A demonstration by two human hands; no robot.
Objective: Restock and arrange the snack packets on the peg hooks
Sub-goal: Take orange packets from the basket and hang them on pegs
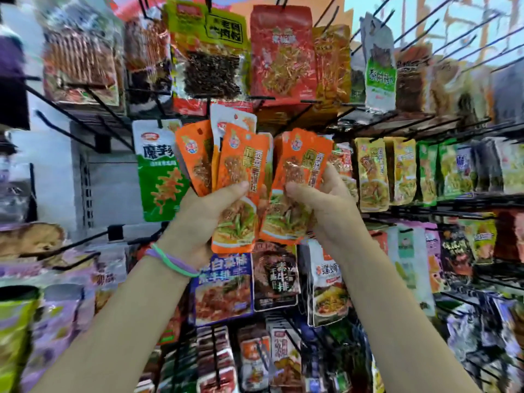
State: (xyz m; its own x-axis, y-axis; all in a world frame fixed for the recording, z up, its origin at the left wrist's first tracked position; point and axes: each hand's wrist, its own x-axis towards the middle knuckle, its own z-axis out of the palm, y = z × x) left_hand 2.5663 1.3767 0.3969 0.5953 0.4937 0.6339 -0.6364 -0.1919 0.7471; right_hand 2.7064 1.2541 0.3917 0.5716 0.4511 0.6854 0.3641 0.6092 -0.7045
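Left hand (pixel 204 211): fingers grip fanned orange snack packets (pixel 241 177). Right hand (pixel 326 205): fingers grip a second orange stack (pixel 297 177), just beside. Peg hooks (pixel 397 123) beyond both.

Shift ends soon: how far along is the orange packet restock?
Done: neighbouring hooks hold stock, like the yellow packets. In hand: left hand and right hand each grip orange packets. Left: hanging all of these.

The green-and-white packet (pixel 158 168) reads "魔芋爽"; the dark packet (pixel 276 276) reads "素牛排".
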